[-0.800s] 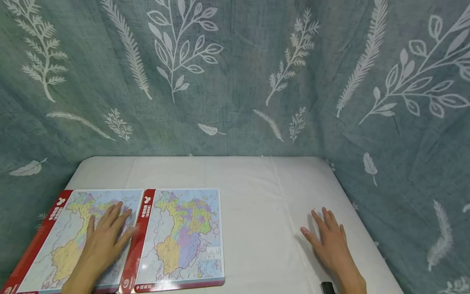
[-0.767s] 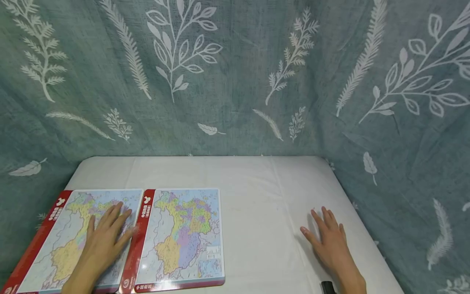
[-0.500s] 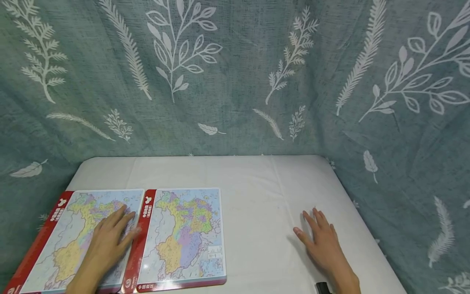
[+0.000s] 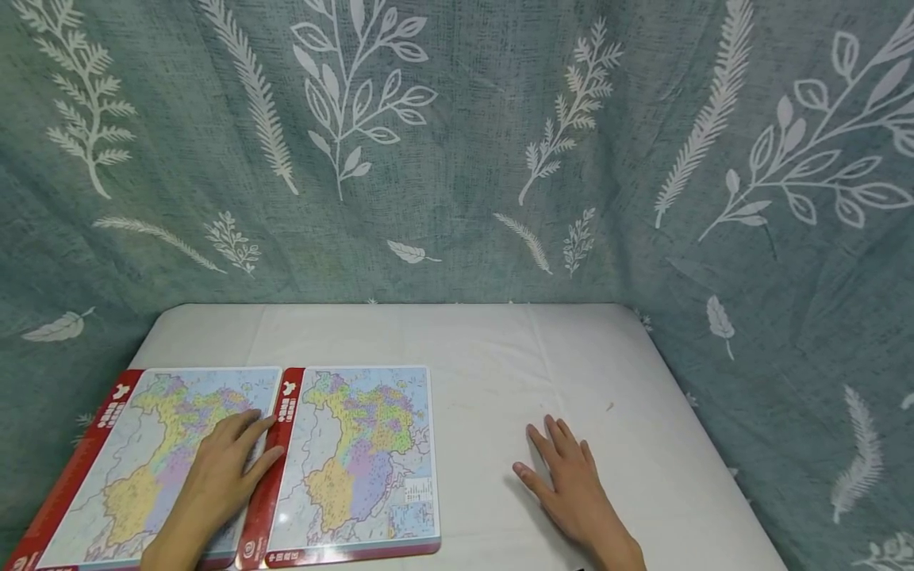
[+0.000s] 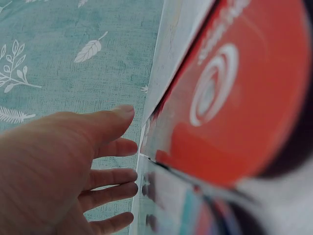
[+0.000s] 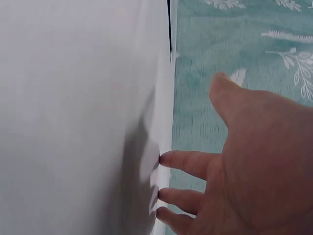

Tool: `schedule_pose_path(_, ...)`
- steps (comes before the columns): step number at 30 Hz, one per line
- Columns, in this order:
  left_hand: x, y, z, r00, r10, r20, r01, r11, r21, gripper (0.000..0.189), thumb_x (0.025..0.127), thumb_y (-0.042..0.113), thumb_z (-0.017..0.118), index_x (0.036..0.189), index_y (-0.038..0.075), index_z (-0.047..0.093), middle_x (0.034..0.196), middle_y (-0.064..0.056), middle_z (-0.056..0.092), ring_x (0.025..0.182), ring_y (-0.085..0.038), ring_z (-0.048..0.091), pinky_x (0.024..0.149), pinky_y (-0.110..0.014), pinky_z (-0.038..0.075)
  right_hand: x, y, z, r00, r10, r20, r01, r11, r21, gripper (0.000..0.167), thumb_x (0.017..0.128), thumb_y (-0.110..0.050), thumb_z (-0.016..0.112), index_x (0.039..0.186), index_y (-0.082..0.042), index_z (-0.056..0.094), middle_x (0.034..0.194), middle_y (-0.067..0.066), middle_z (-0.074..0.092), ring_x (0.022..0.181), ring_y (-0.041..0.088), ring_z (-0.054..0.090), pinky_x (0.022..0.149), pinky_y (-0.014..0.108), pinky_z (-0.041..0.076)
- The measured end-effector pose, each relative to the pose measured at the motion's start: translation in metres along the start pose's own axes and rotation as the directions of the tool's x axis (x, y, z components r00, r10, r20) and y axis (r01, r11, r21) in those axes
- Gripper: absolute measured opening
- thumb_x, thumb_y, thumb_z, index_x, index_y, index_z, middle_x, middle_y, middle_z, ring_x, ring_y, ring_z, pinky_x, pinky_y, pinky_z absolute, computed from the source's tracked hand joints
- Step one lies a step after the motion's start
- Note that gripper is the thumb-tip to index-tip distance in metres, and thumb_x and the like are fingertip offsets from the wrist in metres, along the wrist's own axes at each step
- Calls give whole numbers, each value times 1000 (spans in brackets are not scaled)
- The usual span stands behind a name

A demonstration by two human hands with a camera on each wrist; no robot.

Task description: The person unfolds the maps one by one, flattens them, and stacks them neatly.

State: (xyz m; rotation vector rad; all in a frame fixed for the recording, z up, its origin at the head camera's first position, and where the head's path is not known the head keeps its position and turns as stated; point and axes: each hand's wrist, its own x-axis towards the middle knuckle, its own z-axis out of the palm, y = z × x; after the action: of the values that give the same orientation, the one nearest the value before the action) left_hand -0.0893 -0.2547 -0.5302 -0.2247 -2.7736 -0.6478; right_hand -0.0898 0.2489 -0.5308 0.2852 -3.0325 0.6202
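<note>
Two laminated map boards with red side strips lie side by side at the table's left. My left hand (image 4: 223, 468) is over the left map board (image 4: 132, 496), its fingertips by the seam with the right map board (image 4: 367, 468). In the left wrist view, the fingers of the left hand (image 5: 54, 161) are fairly straight, at the surface of a board, holding nothing. My right hand (image 4: 571, 488) has its fingers spread over the white cloth, to the right of the boards. In the right wrist view, fingertips of the right hand (image 6: 254, 161) appear to touch the cloth.
A white cloth (image 4: 471, 341) covers the table. Grey-green fabric with white leaf prints (image 4: 457, 159) hangs behind and along the sides. A tiny brown mark (image 4: 610, 406) shows on the cloth beyond my right hand.
My right hand has moved left across the cloth toward the boards. The left hand has shifted slightly right, its fingers drawing in toward the seam. The boards look almost unmoved.
</note>
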Motion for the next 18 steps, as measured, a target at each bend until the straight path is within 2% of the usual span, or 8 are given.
schedule_pose_path(4, -1, 2, 1, 1000, -18, 0, 18, 1000, 6, 49, 91, 27, 83, 131, 2, 70, 134, -24, 61, 128, -45, 52, 100, -66, 40, 2, -10, 4, 1000, -20, -9, 20, 1000, 15, 73, 102, -59, 59, 156, -9, 51, 168, 23, 34, 157, 47, 27, 117, 78, 19)
schedule_pose_path(10, 1, 2, 4, 1000, 2, -18, -2, 1000, 7, 41, 89, 25, 85, 122, 4, 74, 126, -20, 64, 121, -41, 54, 97, -64, 42, -1, -26, 13, 1000, 8, -16, -7, 998, 56, 73, 101, -57, 62, 153, -7, 53, 167, 25, 35, 157, 46, 26, 119, 76, 18)
schedule_pose_path(18, 0, 4, 7, 999, 13, -46, -13, 1000, -4, 39, 87, 25, 87, 118, 4, 76, 117, -16, 65, 113, -37, 57, 92, -60, 45, -1, -48, 24, 1000, -24, -19, 26, 994, 106, 73, 100, -57, 64, 152, -7, 55, 166, 24, 38, 158, 46, 26, 120, 76, 18)
